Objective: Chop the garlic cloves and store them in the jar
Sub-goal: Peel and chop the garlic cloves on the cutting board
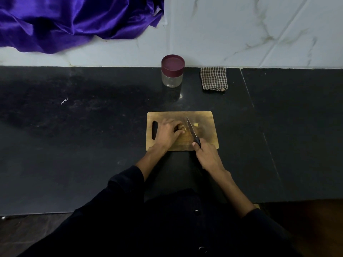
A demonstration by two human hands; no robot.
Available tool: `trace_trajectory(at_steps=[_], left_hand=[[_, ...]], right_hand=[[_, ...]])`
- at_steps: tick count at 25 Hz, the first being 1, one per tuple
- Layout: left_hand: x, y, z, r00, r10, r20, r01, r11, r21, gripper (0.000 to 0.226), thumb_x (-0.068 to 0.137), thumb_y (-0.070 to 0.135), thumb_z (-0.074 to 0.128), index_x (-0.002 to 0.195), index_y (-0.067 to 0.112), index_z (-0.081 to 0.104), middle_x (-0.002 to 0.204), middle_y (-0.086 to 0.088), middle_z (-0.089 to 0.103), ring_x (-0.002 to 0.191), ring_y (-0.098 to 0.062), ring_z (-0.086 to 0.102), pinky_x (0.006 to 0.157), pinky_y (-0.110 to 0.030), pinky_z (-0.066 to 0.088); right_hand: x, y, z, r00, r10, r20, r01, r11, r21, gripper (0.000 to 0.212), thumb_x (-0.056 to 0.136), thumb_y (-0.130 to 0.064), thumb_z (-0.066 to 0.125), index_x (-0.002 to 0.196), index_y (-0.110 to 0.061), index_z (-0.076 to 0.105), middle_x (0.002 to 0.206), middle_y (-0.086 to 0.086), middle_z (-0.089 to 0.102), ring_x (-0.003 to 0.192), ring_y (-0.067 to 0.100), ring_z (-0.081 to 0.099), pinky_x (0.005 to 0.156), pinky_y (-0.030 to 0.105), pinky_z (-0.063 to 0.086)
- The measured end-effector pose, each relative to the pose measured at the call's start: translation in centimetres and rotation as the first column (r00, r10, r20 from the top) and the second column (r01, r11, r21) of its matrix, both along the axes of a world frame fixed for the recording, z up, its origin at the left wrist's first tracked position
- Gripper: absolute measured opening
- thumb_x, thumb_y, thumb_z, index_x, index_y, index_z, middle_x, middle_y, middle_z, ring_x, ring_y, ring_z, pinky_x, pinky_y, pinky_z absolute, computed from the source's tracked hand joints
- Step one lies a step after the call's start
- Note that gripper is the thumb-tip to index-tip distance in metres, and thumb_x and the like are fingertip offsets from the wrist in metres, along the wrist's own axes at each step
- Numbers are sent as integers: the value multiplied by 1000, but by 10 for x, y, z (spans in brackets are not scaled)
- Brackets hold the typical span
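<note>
A wooden cutting board (pixel 206 125) lies on the black counter in front of me. My left hand (pixel 168 133) rests on the board with curled fingers that hold garlic cloves (pixel 182 127) down; most of the garlic is hidden under the fingers. My right hand (pixel 207 154) grips the black handle of a knife (pixel 192 131), whose blade lies just right of the held cloves. A small pale cut piece (pixel 195 124) sits right of the blade. The clear jar (pixel 172 71) with a maroon lid on it stands behind the board, near the wall.
A folded checked cloth (pixel 214 78) lies right of the jar against the wall. Purple satin fabric (pixel 74 21) hangs over the white marble wall at the upper left. The counter's front edge runs close to my body.
</note>
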State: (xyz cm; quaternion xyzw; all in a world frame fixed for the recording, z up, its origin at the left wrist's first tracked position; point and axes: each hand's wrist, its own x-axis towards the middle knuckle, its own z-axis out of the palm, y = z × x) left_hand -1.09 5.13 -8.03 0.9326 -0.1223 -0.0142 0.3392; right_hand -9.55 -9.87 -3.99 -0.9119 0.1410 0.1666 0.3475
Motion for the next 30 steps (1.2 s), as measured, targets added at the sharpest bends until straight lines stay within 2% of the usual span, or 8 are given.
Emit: trace_trajectory(at_steps=[3,7,11,17,20,25,30], left_hand=[[-1,-1,2,999,-40,3,39,997,62,34,83,25,69,117,19,66,120,1,64,117,-20,51,103,-42,33],[-2,-1,6,999,-33,6,32,997,70,38,85,26,68,122,19,64,122,1,62,117,-19,48,100,-36,29],[-4,-4,8,1000,-26,-5,26,996,84,41,85,28,68,125,19,62,123,1,62,117,-19,47,101,-37,31],[-3,-6,11,1000,-30,-9,31,997,68,42,82,23,70,123,16,63,119,-3,64,114,-21,50,99,-36,34],[-2,-7,13,998,-46,-38,46,999,4,42,81,14,72,122,9,64,114,-8,64,110,-22,54,95,-26,39],[-4,-8,18,996,-64,-63,64,998,1,41,83,9,69,124,7,62,115,-10,62,111,-21,53,88,-14,30],[-5,-10,17,996,-74,-41,76,997,31,36,85,7,66,122,8,63,113,-10,62,110,-23,53,89,-20,36]], right_hand=[[1,0,-1,1000,2,-2,-2,1000,-1,22,106,-31,43,113,-15,55,85,-1,58,82,20,61,73,40,50],[0,4,-3,1000,18,1,-18,1000,2,21,106,-32,42,111,-15,53,89,6,62,79,24,65,74,50,57],[0,12,-4,999,41,-4,-41,999,-17,21,106,-32,40,111,-14,49,89,7,62,76,26,66,69,51,58],[6,14,-5,998,59,-14,-60,996,-71,21,106,-30,40,112,-12,50,97,9,64,89,25,64,79,50,55],[7,15,-5,998,65,-20,-66,994,-87,21,106,-28,41,113,-12,51,98,8,64,88,23,64,77,46,55],[14,21,-3,998,50,-27,-53,992,-119,23,106,-27,41,118,-9,51,101,10,64,92,26,65,73,41,53],[23,25,0,998,55,-14,-56,990,-129,22,106,-23,41,116,-7,52,100,12,66,88,26,66,69,38,51]])
